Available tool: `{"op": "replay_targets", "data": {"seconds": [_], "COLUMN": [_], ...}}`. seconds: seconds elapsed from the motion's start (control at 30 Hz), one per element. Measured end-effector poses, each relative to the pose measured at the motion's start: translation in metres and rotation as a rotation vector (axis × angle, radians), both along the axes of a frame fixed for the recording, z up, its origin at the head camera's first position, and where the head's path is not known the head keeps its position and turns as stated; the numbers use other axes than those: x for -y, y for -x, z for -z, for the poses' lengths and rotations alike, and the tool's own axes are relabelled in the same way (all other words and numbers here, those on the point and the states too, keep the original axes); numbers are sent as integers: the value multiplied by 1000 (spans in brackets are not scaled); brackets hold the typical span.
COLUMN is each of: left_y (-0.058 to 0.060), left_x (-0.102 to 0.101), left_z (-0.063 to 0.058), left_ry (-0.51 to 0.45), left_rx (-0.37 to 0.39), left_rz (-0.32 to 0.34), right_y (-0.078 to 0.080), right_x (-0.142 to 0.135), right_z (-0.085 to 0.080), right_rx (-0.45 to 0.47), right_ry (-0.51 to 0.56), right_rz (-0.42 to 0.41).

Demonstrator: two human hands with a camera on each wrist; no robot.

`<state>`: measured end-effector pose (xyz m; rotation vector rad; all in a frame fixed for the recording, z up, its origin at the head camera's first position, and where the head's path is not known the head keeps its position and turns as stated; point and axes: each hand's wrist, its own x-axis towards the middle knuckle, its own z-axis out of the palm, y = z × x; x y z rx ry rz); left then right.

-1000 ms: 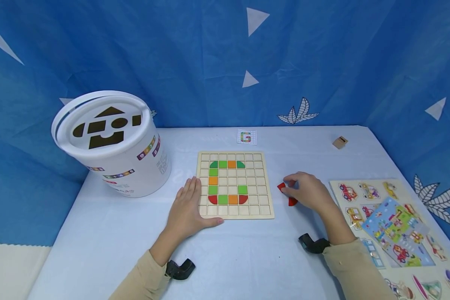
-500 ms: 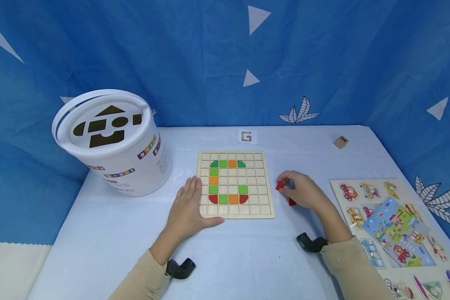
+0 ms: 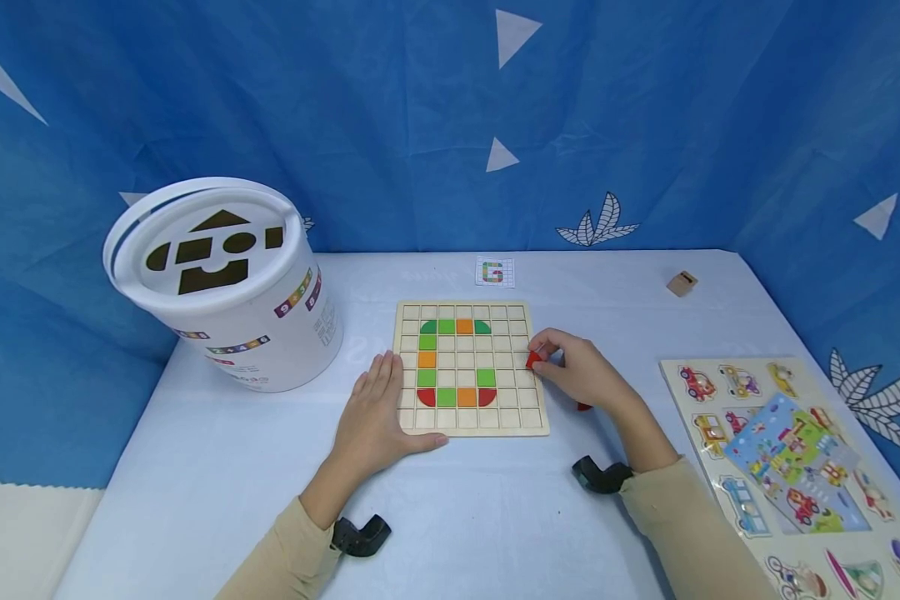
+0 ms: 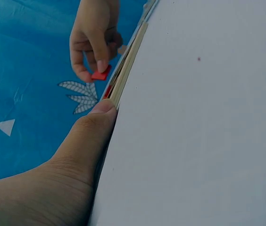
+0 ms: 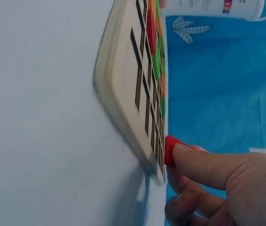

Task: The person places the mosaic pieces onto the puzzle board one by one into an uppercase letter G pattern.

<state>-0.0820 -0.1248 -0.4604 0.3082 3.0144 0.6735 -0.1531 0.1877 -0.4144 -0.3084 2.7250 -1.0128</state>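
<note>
A wooden grid board (image 3: 510,421) lies flat on the table, with green, orange and red tiles set in a G-like outline. My left hand (image 3: 375,417) rests at the board's left side, fingers straight, thumb along the near edge; the left wrist view shows that thumb (image 4: 88,136) against the rim. Between thumb and fingertips my right hand (image 3: 585,371) pinches a small red tile (image 5: 170,149), held over the board's right edge. Another red piece (image 3: 584,407) lies on the table, mostly hidden beneath the right hand.
A white bucket (image 3: 300,350) with shape cutouts in its lid stands at the left. Behind the board lies a small pattern card (image 3: 494,272). A small wooden block (image 3: 681,284) sits at the back right. A picture puzzle board (image 3: 708,483) with a card on it occupies the right side.
My right hand has picked up the red tile from the table and carried it left to the board's right edge. The left hand stays where it was.
</note>
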Motion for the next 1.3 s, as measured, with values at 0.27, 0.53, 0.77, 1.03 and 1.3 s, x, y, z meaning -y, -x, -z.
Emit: {"op": "replay_targets", "data": {"seconds": [0.27, 0.53, 0.77, 1.03, 1.3], "left_y": [0, 1, 1, 0, 1], "left_x": [0, 0, 0, 0, 0], "left_z": [1, 1, 1, 1, 1], "left_ry": [9, 11, 13, 11, 11], "left_rx": [5, 12, 10, 8, 9], "left_rz": [-7, -6, -3, -2, -2], "right_y": [7, 13, 13, 11, 5], "right_x": [37, 58, 65, 67, 59], "right_z": [3, 6, 6, 2, -3], "right_rx": [11, -3, 4, -1, -24], "right_ry": [41, 39, 2, -44, -49], "right_rz": [-56, -94, -91, -92, -103]}}
